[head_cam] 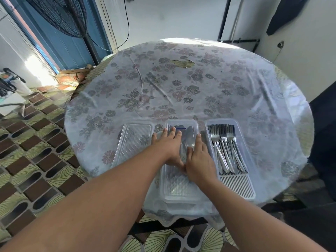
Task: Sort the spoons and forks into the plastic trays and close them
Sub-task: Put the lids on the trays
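A clear plastic tray in the middle of the near table edge has a clear lid on it, and spoons show dimly through the lid. My left hand lies flat on the lid's left half with fingers spread. My right hand presses flat on the lid's right half. To the right stands an uncovered tray holding several forks, tines pointing away from me. To the left lies a separate clear lid flat on the table.
The round table wears a flowered cloth under clear plastic, with a tear near the far side. A standing fan is at the back left. A dark chair sits at the right. Patterned floor tiles lie to the left.
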The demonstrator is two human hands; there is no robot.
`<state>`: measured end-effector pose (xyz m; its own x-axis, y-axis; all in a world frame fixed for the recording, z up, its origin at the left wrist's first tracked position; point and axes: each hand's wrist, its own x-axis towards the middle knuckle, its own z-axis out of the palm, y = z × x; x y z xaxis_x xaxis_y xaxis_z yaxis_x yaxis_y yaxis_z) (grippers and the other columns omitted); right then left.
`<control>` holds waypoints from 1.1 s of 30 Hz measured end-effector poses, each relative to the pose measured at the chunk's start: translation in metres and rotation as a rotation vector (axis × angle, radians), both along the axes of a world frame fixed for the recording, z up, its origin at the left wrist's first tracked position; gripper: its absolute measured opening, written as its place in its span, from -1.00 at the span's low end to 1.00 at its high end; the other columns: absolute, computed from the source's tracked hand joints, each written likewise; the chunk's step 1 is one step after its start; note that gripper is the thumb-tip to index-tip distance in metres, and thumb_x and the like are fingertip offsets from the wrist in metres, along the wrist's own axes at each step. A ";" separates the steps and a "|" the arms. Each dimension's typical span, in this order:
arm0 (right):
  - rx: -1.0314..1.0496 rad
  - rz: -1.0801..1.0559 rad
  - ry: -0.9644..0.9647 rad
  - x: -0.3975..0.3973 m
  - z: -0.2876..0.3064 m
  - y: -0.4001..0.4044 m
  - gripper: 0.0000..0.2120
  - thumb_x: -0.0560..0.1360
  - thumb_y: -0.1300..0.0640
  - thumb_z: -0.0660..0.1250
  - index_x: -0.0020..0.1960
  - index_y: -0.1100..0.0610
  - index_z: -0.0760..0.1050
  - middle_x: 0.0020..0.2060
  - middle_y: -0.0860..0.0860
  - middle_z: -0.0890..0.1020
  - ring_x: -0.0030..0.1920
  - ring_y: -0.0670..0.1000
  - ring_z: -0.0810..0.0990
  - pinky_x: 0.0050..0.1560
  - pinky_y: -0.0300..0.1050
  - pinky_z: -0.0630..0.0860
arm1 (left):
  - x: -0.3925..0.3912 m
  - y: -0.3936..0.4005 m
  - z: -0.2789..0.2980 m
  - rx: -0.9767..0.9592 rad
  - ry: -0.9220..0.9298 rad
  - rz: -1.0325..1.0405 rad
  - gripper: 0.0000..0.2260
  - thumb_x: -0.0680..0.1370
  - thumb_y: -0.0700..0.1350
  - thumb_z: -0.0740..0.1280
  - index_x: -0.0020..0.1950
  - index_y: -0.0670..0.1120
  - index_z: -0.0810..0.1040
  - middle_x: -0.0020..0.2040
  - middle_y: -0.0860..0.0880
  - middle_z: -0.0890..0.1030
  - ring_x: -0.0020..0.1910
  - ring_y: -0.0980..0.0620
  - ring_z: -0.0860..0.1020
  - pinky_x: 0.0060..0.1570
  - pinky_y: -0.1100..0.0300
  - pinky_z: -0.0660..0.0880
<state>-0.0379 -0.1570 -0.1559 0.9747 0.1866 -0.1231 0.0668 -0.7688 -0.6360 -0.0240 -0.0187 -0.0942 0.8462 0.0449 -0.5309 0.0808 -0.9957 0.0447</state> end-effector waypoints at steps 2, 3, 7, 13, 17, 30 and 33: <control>-0.021 -0.001 -0.022 0.002 0.004 0.002 -0.39 0.71 -0.11 -0.03 0.68 0.01 -0.14 0.57 0.08 0.26 0.39 0.17 0.47 0.21 0.09 0.48 | 0.002 0.001 0.003 0.000 0.011 0.011 0.33 0.25 0.45 0.52 0.65 -0.01 -0.31 0.66 -0.03 -0.28 0.64 -0.11 -0.26 0.56 -0.30 -0.19; -0.024 -0.006 -0.011 0.003 0.004 0.003 -0.40 0.71 -0.11 -0.03 0.68 0.00 -0.15 0.56 0.09 0.27 0.37 0.18 0.49 0.19 0.10 0.47 | 0.003 0.001 0.004 0.001 0.020 0.014 0.34 0.24 0.45 0.52 0.65 -0.01 -0.31 0.66 -0.03 -0.28 0.64 -0.11 -0.26 0.55 -0.30 -0.20; -0.022 -0.008 0.047 -0.002 0.005 0.001 -0.40 0.71 -0.14 -0.07 0.67 -0.06 -0.22 0.57 0.11 0.25 0.35 0.22 0.50 0.19 0.12 0.45 | 0.001 -0.002 0.002 -0.012 0.024 0.015 0.33 0.26 0.43 0.52 0.65 0.01 -0.34 0.65 -0.02 -0.33 0.63 -0.10 -0.29 0.54 -0.33 -0.21; -0.047 0.034 0.037 0.005 0.007 0.001 -0.40 0.72 -0.10 -0.07 0.68 0.08 -0.12 0.65 0.16 -0.02 0.62 0.20 0.08 0.56 0.16 0.19 | -0.011 0.016 -0.003 -0.187 -0.130 0.040 0.23 0.26 0.43 0.50 0.68 0.08 -0.17 0.68 0.01 -0.17 0.66 -0.03 -0.16 0.54 -0.28 -0.26; -0.136 0.036 -0.133 0.007 0.012 0.014 -0.44 0.68 0.02 0.06 0.63 0.12 0.05 0.58 0.23 0.07 0.59 0.24 0.03 0.59 0.18 0.09 | -0.023 0.045 -0.008 -0.396 -0.386 0.358 -0.20 0.47 0.24 0.43 0.62 0.05 0.20 0.57 -0.09 0.33 0.51 -0.15 0.35 0.48 -0.12 0.26; -0.055 0.155 -0.202 -0.025 0.034 0.105 -0.56 0.64 -0.01 0.26 0.48 0.06 0.38 0.38 0.16 0.35 0.42 0.22 0.25 0.47 0.10 0.23 | -0.069 0.158 -0.047 -0.166 -0.103 0.811 -0.57 0.59 -0.15 0.24 0.45 -0.20 0.35 0.36 -0.24 0.48 0.29 -0.25 0.51 0.23 -0.05 0.51; -0.061 0.107 -0.233 -0.027 0.037 0.120 -0.59 0.64 -0.05 0.24 0.45 0.06 0.43 0.34 0.15 0.42 0.39 0.22 0.32 0.42 0.09 0.25 | -0.066 0.160 -0.036 -0.266 -0.168 0.771 -0.72 0.59 -0.12 0.29 0.25 -0.21 0.56 0.16 -0.24 0.62 -0.01 -0.17 0.59 -0.16 0.12 0.47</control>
